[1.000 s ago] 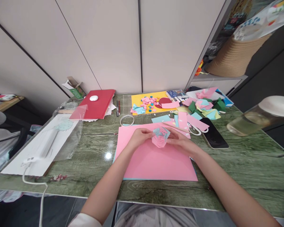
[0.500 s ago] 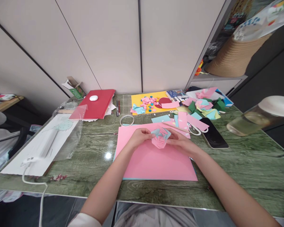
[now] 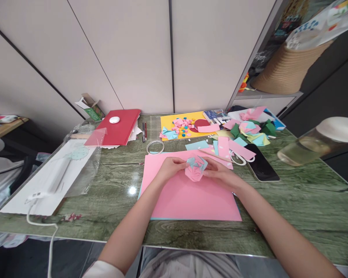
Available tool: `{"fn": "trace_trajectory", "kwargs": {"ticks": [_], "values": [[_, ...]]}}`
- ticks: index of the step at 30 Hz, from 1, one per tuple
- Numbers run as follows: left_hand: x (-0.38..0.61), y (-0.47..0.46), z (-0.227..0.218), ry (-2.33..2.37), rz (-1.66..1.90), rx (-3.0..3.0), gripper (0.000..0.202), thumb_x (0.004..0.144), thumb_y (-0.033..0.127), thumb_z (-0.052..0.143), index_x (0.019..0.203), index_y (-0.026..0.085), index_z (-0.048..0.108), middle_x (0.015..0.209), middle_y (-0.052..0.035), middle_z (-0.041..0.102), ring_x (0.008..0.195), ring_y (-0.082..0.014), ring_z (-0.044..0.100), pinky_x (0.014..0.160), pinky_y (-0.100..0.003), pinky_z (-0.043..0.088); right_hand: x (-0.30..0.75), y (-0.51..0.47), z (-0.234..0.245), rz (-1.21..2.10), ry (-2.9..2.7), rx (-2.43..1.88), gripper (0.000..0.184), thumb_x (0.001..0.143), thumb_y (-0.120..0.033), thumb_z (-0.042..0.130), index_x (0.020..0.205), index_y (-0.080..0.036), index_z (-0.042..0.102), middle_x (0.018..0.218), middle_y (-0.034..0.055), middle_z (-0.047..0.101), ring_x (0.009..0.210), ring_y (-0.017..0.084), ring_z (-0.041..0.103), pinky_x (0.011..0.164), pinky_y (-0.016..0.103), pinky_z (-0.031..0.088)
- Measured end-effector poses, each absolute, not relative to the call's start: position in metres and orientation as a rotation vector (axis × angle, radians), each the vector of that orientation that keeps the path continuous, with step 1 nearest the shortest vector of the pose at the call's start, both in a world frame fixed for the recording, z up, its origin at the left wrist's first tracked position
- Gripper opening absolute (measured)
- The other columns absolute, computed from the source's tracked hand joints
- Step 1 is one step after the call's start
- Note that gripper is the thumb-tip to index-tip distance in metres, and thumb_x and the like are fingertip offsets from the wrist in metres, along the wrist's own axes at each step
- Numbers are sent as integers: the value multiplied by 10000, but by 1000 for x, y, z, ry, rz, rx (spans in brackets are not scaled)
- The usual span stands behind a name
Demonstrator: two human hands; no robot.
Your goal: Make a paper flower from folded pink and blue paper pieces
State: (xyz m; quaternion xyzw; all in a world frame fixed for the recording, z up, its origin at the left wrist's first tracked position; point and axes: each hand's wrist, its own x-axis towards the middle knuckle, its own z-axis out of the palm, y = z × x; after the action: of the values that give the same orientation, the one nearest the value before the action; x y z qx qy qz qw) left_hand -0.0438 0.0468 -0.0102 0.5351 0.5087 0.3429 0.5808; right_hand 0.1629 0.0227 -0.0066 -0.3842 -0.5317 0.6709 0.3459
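A folded paper piece (image 3: 195, 169), pink below and light blue on top, sits between both my hands above a large pink sheet (image 3: 188, 195) on the green table (image 3: 292, 200). My left hand (image 3: 169, 167) pinches its left side with closed fingers. On its right side my right hand (image 3: 220, 173) grips it the same way.
A black phone (image 3: 261, 166) lies right of the sheet, with pink and blue paper strips (image 3: 229, 148) and folded scraps (image 3: 252, 129) behind. A yellow sheet with small bits (image 3: 182, 125), a tape ring (image 3: 155, 146), a red folder (image 3: 118, 126), a white sheet (image 3: 52, 177) and a jar (image 3: 316, 141) surround them.
The paper piece has shifted and turned very slightly between my fingers. Both hands stay in the same place.
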Motion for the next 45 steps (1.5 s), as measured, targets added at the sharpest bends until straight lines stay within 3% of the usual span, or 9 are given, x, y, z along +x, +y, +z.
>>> {"fn": "trace_trajectory", "kwargs": {"ticks": [13,29,35,45], "values": [[-42,47,-5,1221,833,1202,324,513,400,758,665,133,657,657,-35,637,623,-141,552,639,-274,426,163,23,-5,1760,-1360,-991,532,686,-332,680,1184,-280,501,1232,35,542,1089,225,513,922,396,395],[-47,50,-7,1096,712,1094,283,523,326,757,575,144,546,533,42,497,488,-58,397,508,-221,276,162,22,-2,1769,-1399,-987,475,702,-315,669,1150,-280,513,1231,30,535,1037,220,529,878,375,402],[-48,49,-5,1093,700,1125,277,534,351,755,594,134,593,552,25,525,505,-67,412,515,-227,278,163,22,-2,1777,-1414,-990,457,713,-316,661,1146,-279,519,1210,32,548,1031,219,530,868,367,405],[-48,49,-9,1162,770,1275,271,575,368,731,705,133,701,713,-50,665,658,-147,558,660,-277,410,164,23,-5,1773,-1436,-964,443,725,-302,650,1145,-284,509,1245,24,524,1044,209,524,886,364,400]]}}
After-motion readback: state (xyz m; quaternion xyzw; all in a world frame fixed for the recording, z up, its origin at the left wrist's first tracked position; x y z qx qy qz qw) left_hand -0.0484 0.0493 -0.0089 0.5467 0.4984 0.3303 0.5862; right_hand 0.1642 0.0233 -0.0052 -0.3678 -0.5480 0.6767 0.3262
